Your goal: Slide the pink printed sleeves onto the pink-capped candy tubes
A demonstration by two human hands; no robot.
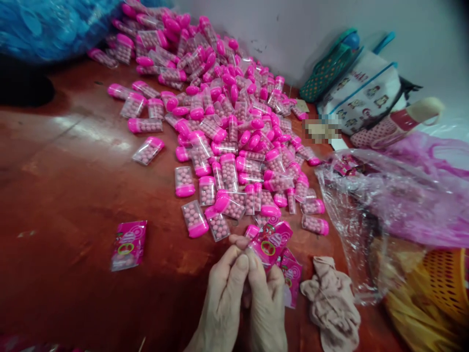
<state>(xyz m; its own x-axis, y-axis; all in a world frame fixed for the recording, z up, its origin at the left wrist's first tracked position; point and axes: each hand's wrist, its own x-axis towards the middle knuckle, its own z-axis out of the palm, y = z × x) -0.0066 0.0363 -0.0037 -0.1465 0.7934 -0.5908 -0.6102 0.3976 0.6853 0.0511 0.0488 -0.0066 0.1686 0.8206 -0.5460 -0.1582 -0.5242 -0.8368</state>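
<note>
My left hand [222, 291] and my right hand [266, 298] are pressed together, thumbs side by side, at the lower middle of the view. Between them they pinch a bright pink printed wrapper [273, 244], its upper part sticking out above the right thumb. What lies inside my fingers is mostly hidden. More pink printed wrappers [292, 274] lie just right of and partly behind my right hand. Beyond my fingers spreads a large heap of clear candy containers [229, 168] with pink caps, filled with small pinkish balls. Apart on the left lies a container in a printed wrapper [128, 247].
A crumpled beige cloth [331, 305] lies right of my hands on the red-brown surface [73, 186]. Clear plastic wrap [362, 210], a purple bag [425, 195] and an orange basket [445, 278] crowd the right side. A blue bag [54, 29] fills the upper left.
</note>
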